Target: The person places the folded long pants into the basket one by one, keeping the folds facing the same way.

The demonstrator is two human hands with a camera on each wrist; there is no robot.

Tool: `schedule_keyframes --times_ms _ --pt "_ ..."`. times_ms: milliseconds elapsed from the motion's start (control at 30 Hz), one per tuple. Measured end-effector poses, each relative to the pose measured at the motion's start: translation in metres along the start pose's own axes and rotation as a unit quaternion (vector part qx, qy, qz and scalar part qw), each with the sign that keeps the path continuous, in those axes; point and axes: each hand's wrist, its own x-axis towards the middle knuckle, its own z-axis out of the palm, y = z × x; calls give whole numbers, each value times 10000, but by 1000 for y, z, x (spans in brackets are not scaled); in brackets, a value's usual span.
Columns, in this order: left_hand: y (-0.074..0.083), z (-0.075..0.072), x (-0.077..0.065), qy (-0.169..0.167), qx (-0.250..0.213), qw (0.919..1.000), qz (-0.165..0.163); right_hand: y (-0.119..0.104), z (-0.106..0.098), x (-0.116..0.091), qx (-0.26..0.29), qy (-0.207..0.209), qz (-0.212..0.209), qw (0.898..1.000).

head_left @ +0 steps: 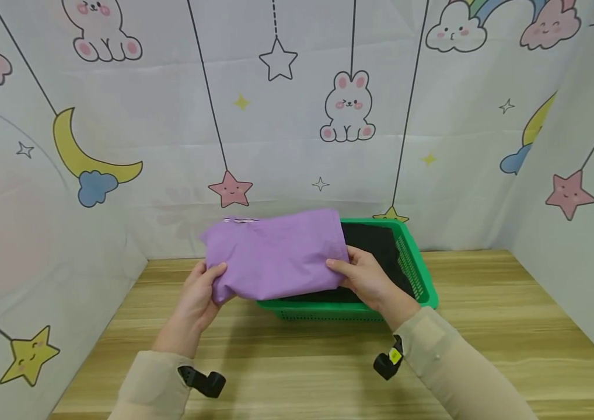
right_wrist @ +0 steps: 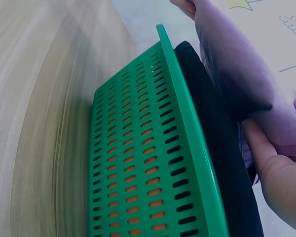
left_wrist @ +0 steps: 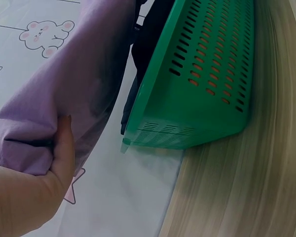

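Note:
Both hands hold up a folded purple cloth (head_left: 276,254), which may be a garment; a small striped trim shows at its upper left edge. At its lower left corner, the left hand (head_left: 199,294) pinches it with the thumb in front. On the opposite side, the right hand (head_left: 370,280) grips the right edge, thumb also in front. Behind and below the cloth stands a green plastic basket (head_left: 425,280), partly hidden by it. Black fabric (head_left: 376,251) lies in the basket, and in the right wrist view the purple cloth hangs just above this black fabric (right_wrist: 212,123).
The basket rests on a wood-grain table (head_left: 286,361) near its back edge. A white curtain (head_left: 171,116) printed with stars, moons and bunnies rises behind and at both sides. Something orange shows through the basket's slots (right_wrist: 155,192).

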Motion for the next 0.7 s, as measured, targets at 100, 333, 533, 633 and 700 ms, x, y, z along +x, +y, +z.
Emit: schedule_keyframes --times_ms 100,333,533,633,700 --pt "-1 2 2 -27 57 10000 30 -2 -2 -1 -50 26 5 10000" --pt "-2 7 5 -73 154 9998 85 -4 -8 -3 -100 118 35 9999" --pt "0 13 7 -209 389 9990 63 -5 -14 -4 -94 151 26 9998" --pt "0 16 9 -257 458 9986 70 -5 -17 -4 -102 174 28 9998" --pt "0 18 11 -265 435 9987 87 -4 -20 -4 -112 182 33 9998"
